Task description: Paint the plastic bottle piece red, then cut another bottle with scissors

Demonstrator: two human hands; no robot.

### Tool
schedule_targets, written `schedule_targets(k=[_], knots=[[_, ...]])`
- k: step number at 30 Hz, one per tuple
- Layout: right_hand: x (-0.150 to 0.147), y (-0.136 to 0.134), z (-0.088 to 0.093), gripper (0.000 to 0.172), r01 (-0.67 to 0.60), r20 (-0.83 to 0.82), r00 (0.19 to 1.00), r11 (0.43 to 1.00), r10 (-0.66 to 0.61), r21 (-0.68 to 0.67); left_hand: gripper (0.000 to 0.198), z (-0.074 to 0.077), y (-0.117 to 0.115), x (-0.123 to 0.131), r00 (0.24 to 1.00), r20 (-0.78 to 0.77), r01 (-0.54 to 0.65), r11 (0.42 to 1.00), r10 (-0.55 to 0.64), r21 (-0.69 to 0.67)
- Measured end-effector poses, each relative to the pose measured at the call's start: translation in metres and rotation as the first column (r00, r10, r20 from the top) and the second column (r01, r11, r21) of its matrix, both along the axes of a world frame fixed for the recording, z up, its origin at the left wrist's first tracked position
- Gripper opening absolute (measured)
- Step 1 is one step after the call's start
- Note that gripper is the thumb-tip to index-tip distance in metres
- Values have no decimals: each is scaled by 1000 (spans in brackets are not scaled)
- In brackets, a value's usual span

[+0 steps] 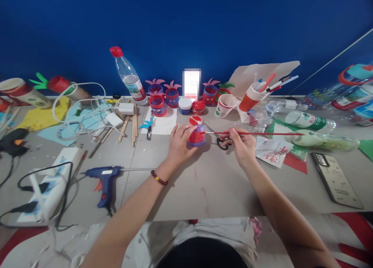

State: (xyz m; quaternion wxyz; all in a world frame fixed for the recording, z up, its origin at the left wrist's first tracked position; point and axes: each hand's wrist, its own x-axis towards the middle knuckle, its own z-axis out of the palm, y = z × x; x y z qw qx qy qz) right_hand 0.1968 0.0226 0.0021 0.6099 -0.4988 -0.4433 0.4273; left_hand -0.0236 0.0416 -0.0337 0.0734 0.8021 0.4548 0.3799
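My left hand [180, 141] is wrapped around the side of a small blue-purple cup [199, 142] with red paint across its middle, and holds it just above or on the table; I cannot tell which. In my right hand [242, 144] is a long, thin red paintbrush [268, 134], pinched between thumb and fingers. Its bristle end meets the red area of the cup. Behind the cup lies a red-smeared lid [196, 120], with an open jar of red paint [198, 107] beyond it. Scissors [222, 144] with black handles lie partly under my right hand.
Finished-looking cups [157, 105] with paper leaves stand at the back, near a paper cup [225, 105] and a pen-filled cup [253, 98]. A glue gun [107, 182] and power strip [54, 186] lie left; plastic bottles [310, 121] and a phone [336, 180] are right.
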Motion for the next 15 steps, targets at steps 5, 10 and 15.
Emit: schedule_targets(k=[5,10,15], knots=[[6,4,-2,39,13,11,1000,1000,-13,28,60,0,0,0,999,52,5,998,-8,56],[10,6,-3,40,45,-2,999,999,-45,14,61,3,1,-1,996,90,-2,997,-5,80],[11,7,-4,37,75,-68,995,996,-72,46,66,-1,1,-2,992,126,-29,999,23,46]])
